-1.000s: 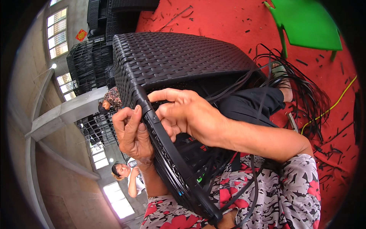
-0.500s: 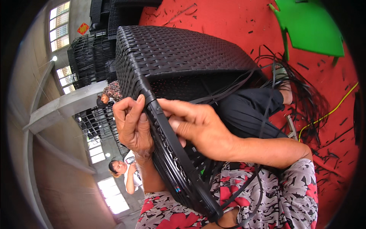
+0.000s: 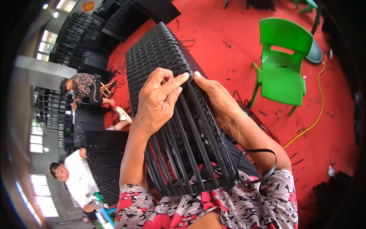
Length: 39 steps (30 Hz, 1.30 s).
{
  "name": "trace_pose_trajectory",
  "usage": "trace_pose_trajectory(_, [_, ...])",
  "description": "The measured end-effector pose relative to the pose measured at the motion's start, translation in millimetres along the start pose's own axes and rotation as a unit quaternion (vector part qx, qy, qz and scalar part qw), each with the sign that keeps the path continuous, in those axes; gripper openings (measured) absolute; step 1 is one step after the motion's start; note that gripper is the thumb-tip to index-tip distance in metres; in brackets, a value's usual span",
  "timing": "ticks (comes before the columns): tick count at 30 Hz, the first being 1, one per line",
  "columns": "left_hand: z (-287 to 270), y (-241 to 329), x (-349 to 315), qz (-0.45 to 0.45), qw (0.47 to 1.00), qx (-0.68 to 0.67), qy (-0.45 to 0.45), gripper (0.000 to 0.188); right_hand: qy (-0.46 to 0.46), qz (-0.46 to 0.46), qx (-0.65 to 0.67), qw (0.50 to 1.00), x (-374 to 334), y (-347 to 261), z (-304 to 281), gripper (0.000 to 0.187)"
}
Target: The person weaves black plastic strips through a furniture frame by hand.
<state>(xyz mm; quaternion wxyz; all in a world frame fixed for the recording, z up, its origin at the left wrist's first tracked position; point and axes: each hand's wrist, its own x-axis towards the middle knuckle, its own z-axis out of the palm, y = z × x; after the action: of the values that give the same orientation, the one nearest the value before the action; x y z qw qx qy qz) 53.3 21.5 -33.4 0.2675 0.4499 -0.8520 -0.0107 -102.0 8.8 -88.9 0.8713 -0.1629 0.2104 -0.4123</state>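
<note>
A partly woven black rattan furniture frame (image 3: 152,57) stands tilted before me. Flat weave covers its far part, and bare parallel strips (image 3: 187,141) run along the near part. My left hand (image 3: 156,101) is closed at the boundary, its index finger and thumb pressing on the corner edge. Across that edge, my right hand (image 3: 219,101) grips the frame with its thumb on top; its other fingers are hidden behind the side. A loose black strip (image 3: 272,162) loops beside my right forearm.
A green plastic chair (image 3: 284,72) stands on the red floor (image 3: 236,34) at right, near a yellow cable (image 3: 318,118). Scraps of strip litter the floor. At left, one person (image 3: 85,89) sits and another in white (image 3: 80,175) is beside black woven pieces (image 3: 105,147).
The view and the frame have turned, bringing the bare strips and the green chair into fuller view. My left hand now lies over the frame's face, and my right thumb rests on the edge.
</note>
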Motion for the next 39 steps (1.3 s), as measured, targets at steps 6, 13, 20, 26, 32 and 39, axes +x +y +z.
trace_pose_trajectory(6, [-3,-8,-3,-0.022,0.999,-0.028,0.010,0.018,0.020,-0.029,-0.061,0.998,8,-1,-6,0.027])
trace_pose_trajectory(13, [-20,-24,-23,-0.067,0.986,-0.082,0.127,0.015,0.044,-0.043,-0.104,0.993,2,-10,3,0.031])
trace_pose_trajectory(20, [-37,-48,-85,-0.107,0.981,-0.083,0.138,0.027,0.043,-0.289,-0.576,0.763,18,-24,-31,0.042])
trace_pose_trajectory(26, [-30,-48,-109,-0.157,0.964,-0.154,0.146,0.035,0.033,-0.370,-0.746,0.553,4,-25,7,0.058])
trace_pose_trajectory(32, [-31,-48,-96,-0.148,0.977,-0.070,0.140,0.029,-0.065,-0.349,-0.813,0.462,14,-35,17,0.039])
trace_pose_trajectory(39, [-30,-49,-89,-0.157,0.972,-0.046,0.170,0.016,-0.036,-0.359,-0.797,0.485,24,-27,22,0.031])
